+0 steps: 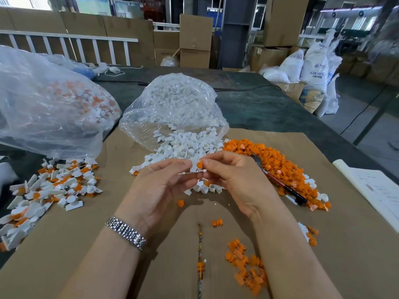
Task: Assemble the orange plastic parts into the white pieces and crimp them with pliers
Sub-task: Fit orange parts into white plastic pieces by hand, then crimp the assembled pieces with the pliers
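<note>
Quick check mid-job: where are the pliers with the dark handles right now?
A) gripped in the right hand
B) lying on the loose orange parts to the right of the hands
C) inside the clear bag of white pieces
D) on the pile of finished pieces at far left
B: the dark-handled pliers lie untouched across the heap of loose orange plastic parts, while both hands pinch one small white piece with an orange insert.

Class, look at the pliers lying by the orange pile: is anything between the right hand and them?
Nothing visible blocks the way. The pliers lie on top of the orange pile, just right of the right hand, but that hand is busy pinching an orange part against a white piece.
</note>
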`<state>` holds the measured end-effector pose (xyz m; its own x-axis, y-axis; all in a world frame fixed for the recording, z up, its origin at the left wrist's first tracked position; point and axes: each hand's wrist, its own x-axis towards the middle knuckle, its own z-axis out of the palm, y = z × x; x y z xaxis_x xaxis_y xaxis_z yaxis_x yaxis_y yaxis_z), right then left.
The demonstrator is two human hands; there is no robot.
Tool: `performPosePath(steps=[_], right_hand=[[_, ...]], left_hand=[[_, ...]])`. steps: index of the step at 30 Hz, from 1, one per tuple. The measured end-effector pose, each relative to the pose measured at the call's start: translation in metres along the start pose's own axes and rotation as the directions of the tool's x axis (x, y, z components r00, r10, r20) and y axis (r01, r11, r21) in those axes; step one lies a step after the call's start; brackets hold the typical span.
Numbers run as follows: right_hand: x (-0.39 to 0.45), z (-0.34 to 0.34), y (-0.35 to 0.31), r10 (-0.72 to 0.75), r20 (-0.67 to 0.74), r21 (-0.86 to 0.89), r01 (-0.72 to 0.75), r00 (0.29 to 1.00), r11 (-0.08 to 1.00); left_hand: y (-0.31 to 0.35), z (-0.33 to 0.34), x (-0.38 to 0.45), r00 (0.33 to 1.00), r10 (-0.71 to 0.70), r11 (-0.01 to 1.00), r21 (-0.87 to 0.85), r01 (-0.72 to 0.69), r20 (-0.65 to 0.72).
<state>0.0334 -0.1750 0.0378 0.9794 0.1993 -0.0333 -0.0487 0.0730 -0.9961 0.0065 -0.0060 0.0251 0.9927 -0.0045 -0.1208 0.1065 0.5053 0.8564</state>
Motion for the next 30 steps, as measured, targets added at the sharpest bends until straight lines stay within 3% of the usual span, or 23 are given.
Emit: performPosePath(steps=[5,13,19,21,23,25,27,30], right_hand=[[0.0,-0.003,-0.001,0.018,0.003,0.042,-0.018,1.0,0.999],[0.0,-0.001,0.0,0.023,0.013,-0.032,-0.022,1.0,0.999],[-0.001,-0.004,-0.002,0.046,0.067,-0.019,-0.045,0.997,0.999],[-0.002,-0.011,-0.005,-0.015,-0.057,-0.151,0.006,0.998,0.988],[-0.001,-0.022,-0.008,-0.203,-0.287,-0.551,0.012,0.936,0.834],[-0.002,-0.032,-0.009,-0.287,-0.395,-0.837,-0.213,0.873,0.503],[-0.004,-0.039,-0.009,-0.163,-0.481,-0.857,-0.422,0.861,0.296],[-0.005,-0.046,-0.01,-0.037,-0.509,-0.828,-0.478,0.86,0.295]], left_hand=[[0.003,0.0,-0.003,0.999,0.026,0.988,0.151,-0.033,0.046],[0.001,-0.002,-0.002,0.99,0.069,0.92,0.375,-0.11,0.121],[0.001,-0.004,-0.001,0.979,0.135,0.884,0.428,-0.188,0.152],[0.001,-0.004,-0.001,0.979,0.13,0.898,0.4,-0.183,0.157],[0.002,-0.005,-0.001,0.98,0.131,0.912,0.369,-0.179,0.15],[0.001,-0.006,-0.001,0.981,0.143,0.915,0.361,-0.181,0.129],[0.0,-0.007,0.001,0.982,0.157,0.907,0.379,-0.186,0.107],[-0.001,-0.008,0.002,0.98,0.17,0.902,0.385,-0.196,0.101]])
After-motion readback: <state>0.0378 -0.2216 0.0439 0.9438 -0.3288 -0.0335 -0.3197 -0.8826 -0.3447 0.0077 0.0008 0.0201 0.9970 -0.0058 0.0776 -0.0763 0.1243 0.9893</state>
